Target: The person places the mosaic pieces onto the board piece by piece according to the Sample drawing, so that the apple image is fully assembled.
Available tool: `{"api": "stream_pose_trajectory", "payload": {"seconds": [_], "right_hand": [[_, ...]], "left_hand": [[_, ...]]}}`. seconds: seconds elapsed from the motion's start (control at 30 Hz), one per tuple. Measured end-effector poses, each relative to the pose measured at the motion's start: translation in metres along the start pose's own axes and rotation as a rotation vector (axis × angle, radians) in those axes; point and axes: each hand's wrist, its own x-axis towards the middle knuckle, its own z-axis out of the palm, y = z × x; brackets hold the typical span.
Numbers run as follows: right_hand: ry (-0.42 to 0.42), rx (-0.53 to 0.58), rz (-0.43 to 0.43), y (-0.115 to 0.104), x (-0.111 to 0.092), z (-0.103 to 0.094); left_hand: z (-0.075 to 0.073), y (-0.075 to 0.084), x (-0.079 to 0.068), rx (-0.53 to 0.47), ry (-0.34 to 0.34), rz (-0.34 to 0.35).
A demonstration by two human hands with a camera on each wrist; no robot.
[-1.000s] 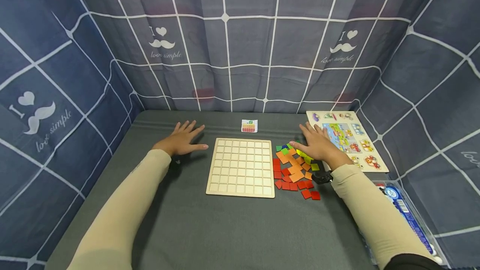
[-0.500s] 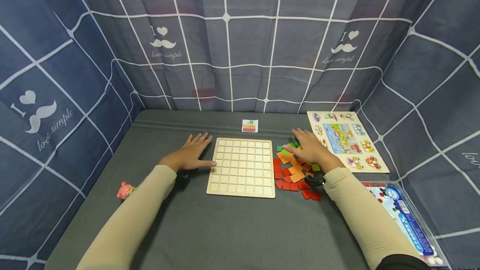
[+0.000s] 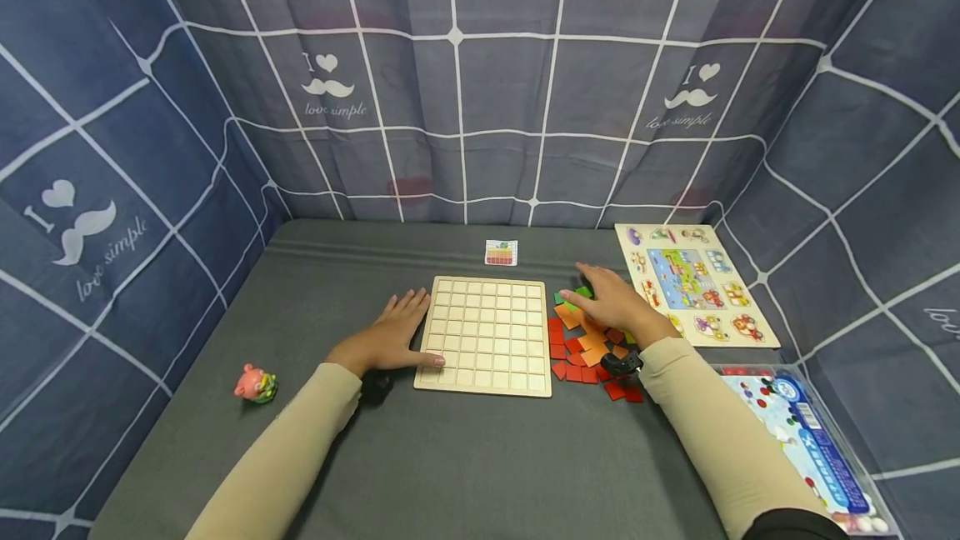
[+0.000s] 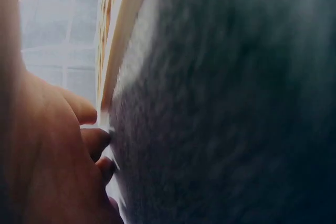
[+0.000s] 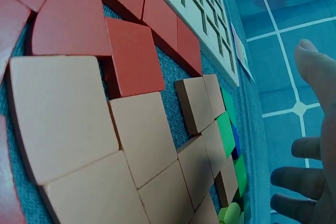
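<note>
A wooden board with a grid of square recesses (image 3: 483, 336) lies flat in the middle of the table. My left hand (image 3: 386, 336) is at its left side, fingers straight and the thumb reaching over the edge; in the left wrist view the fingertips are right at the board's rim (image 4: 118, 30). Over the back of a spread of coloured pieces, my right hand (image 3: 615, 298) is held with fingers extended and nothing gripped. Red pieces (image 3: 557, 336) and orange pieces (image 3: 592, 352) show in front of it; green ones (image 5: 226, 132) are partly hidden beneath it.
A small printed card (image 3: 501, 252) lies behind the board. At the back right is a picture puzzle board (image 3: 682, 273), with a clear plastic box (image 3: 806, 432) nearer me. A pink and green figurine (image 3: 256, 383) stands at left. Grid-patterned curtains (image 3: 495, 90) surround the table.
My left hand has moved right and toward me, from beside the board to its left edge. My right hand has shifted left and slightly nearer. The figurine, hidden at first, is now uncovered.
</note>
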Motion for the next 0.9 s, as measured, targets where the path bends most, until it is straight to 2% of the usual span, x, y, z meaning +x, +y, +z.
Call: {"api": "stream_pose_trajectory", "payload": {"seconds": [0.2,0.5,0.9], "right_hand": [[-0.005,0.036,-0.008,0.001,0.003,0.002],[0.053,0.001,-0.051,0.008,0.006,0.011],[0.114,0.031,-0.129,0.004,0.011,0.019]], "left_hand": [[0.008,0.005,-0.007,0.005,0.03,0.009],[0.016,0.012,-0.013,-0.045,0.037,0.014],[0.025,0.013,-0.013,-0.031,0.075,0.015]]}}
